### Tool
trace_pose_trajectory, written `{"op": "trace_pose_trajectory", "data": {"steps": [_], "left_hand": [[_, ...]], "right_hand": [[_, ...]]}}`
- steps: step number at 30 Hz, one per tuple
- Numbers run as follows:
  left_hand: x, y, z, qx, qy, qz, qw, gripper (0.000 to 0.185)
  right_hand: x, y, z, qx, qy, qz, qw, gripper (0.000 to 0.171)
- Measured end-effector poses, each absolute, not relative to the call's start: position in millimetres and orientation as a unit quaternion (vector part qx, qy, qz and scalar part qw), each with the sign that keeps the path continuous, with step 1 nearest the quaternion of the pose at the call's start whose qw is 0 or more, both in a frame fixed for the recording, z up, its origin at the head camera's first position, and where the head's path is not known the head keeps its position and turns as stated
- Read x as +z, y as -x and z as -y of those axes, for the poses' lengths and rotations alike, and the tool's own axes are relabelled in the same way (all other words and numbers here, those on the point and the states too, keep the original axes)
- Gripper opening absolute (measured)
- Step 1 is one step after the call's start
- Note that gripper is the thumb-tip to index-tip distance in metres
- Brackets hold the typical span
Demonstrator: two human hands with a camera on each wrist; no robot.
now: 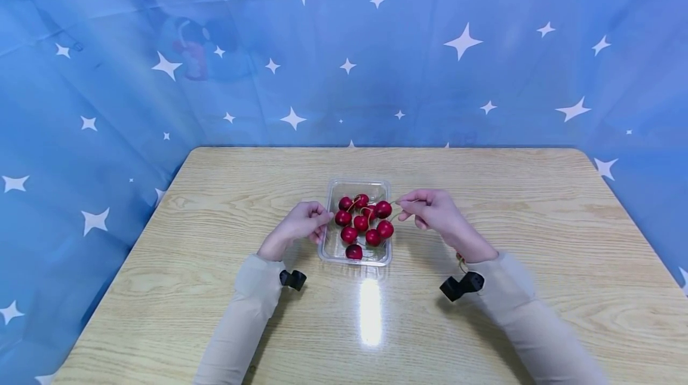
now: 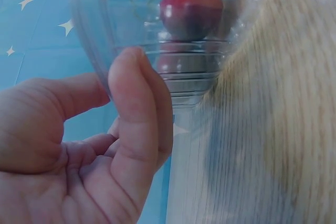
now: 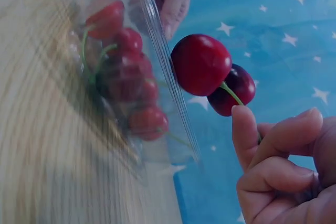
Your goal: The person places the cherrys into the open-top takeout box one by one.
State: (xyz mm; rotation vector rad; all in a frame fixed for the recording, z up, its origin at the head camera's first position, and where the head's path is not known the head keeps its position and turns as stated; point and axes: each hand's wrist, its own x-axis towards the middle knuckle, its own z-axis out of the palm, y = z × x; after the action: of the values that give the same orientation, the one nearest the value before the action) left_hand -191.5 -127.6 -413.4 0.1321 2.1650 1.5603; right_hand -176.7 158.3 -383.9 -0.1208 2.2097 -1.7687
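Note:
A clear plastic container (image 1: 355, 261) with several dark red cherries (image 1: 361, 224) in it stands on the table. My left hand (image 1: 306, 222) pinches its left wall between thumb and fingers, as the left wrist view shows with the hand (image 2: 126, 129) close up. At the right side, my right hand (image 1: 432, 212) pinches green stems between thumb and fingertips. Two cherries hang from them, a nearer one (image 3: 201, 65) and a darker one (image 3: 239, 90) partly behind it, by the container's right rim. The container's own cherries show through its wall (image 3: 173, 85).
Partly hidden by the right wrist, another small red fruit with a stem (image 1: 459, 257) lies on the wooden table (image 1: 226, 206). A blue cloth with white stars (image 1: 376, 74) hangs behind the table. Black wrist cameras (image 1: 462, 286) sit at both sleeves.

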Motion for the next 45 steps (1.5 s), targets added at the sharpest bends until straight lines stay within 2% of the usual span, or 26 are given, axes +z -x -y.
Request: {"op": "trace_pose_trajectory", "data": {"steps": [17,24,35,45], "left_hand": [[-411.4,190.7,127.3,0.57,-0.047,-0.787,0.23,0.016],[-412.2,190.9,127.2,0.572,-0.048,-0.787,0.227,0.015],[-412.6,191.1,126.4,0.572,-0.048,-0.786,0.229,0.014],[-414.1,192.5,126.1,0.571,-0.039,-0.787,0.229,0.014]], "right_hand": [[-397.1,174.5,-135.4,-0.612,0.076,-0.77,0.164,0.025],[-399.7,171.6,-129.3,-0.55,0.084,-0.821,0.132,0.013],[-399.1,167.1,-119.9,-0.437,0.128,-0.889,0.036,0.017],[-401.7,166.4,-121.5,-0.444,0.137,-0.885,0.027,0.017]]}}
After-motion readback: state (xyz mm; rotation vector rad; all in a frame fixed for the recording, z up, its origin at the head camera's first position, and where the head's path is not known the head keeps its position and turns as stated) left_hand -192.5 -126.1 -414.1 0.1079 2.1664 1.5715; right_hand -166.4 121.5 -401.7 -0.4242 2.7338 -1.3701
